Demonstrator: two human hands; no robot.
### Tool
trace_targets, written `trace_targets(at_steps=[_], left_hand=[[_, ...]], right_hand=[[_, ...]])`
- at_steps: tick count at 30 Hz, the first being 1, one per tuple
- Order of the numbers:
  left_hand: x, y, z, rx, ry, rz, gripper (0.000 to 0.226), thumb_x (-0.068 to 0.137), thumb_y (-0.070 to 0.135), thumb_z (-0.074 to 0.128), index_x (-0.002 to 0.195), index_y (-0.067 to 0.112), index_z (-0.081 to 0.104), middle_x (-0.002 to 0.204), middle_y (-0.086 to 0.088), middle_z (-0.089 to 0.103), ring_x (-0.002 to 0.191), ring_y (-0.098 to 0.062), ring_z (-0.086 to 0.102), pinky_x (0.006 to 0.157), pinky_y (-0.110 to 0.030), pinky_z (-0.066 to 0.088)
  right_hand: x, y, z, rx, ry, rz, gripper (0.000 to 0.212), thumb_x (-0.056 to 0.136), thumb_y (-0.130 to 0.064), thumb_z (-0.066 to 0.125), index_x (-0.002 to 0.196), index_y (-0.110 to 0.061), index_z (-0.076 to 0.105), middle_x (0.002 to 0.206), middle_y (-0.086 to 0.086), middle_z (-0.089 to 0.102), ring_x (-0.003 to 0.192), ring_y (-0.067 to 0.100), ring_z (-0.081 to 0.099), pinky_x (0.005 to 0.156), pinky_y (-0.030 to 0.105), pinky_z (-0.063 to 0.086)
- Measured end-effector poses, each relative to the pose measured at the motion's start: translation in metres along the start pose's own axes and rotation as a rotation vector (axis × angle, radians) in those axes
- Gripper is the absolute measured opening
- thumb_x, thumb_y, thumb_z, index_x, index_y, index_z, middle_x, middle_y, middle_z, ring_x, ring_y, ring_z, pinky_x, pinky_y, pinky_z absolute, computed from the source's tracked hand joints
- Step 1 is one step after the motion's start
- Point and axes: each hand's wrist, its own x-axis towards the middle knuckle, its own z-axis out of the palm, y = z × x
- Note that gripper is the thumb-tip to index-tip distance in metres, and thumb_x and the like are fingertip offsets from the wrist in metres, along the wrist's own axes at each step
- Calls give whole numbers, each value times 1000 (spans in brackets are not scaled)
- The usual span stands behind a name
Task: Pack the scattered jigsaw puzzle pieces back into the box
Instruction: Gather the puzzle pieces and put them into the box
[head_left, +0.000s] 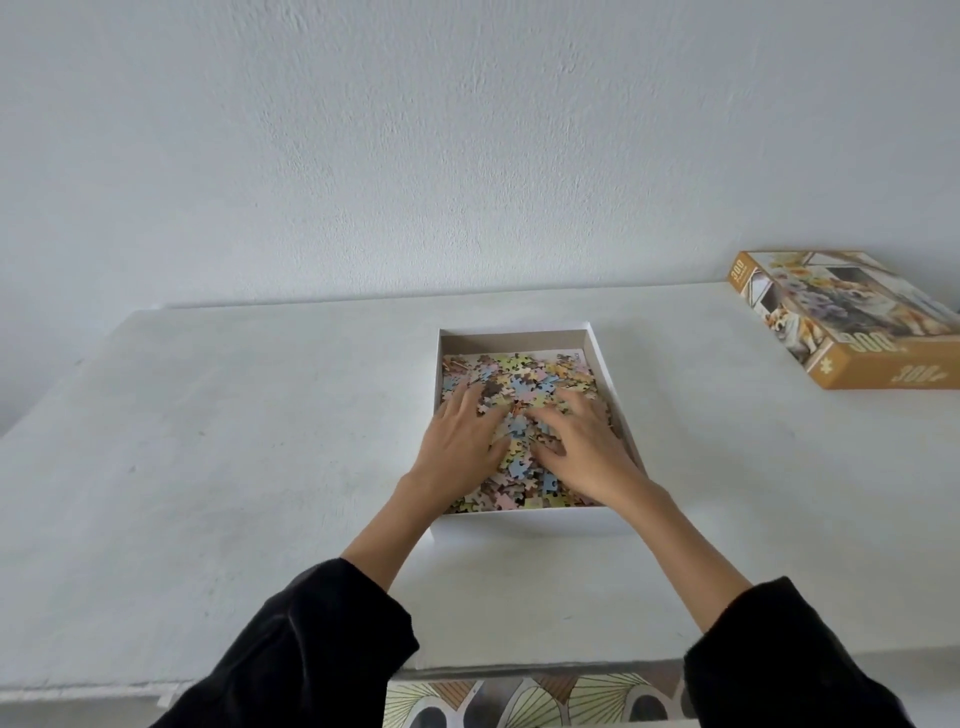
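Observation:
A white open box (519, 338) sits mid-table, filled with a heap of pastel jigsaw pieces (524, 384). Both of my hands lie inside the box on top of the heap. My left hand (460, 447) rests flat on the left side of the pieces with fingers spread. My right hand (584, 447) rests flat on the right side, fingers spread and pointing toward the left hand. Neither hand grips anything. The pieces under the palms are hidden.
The orange box lid (852, 322) with a dog picture lies at the table's far right. The white table (234, 441) backs onto a white wall. A patterned floor (535, 696) shows beyond the near table edge.

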Motion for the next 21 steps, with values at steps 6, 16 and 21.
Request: trace_targets(at_steps=[6,16,21], left_hand=[[37,2,-7,96,-327,-177,54,98,39,31,147,23,14,154,-19,7,140,-39,13,110,-51,26],[66,-8,6,26,-337,-198,61,97,47,27,148,24,3,156,-13,-7,143,-33,-9,115,-52,4],[62,-3,5,-68,-212,-212,59,100,39,24,148,16,1,156,-13,-8,143,-35,-6,115,-49,4]], right_hand=[[38,19,-4,-89,-130,4,53,94,-21,44,144,-25,26,155,7,8,143,30,6,115,43,8],[69,27,3,-137,-41,40,48,97,-21,33,143,-11,25,152,10,23,140,26,20,115,38,19],[71,32,7,-197,65,-45,55,92,0,37,144,-12,24,155,8,14,143,26,12,118,38,10]])
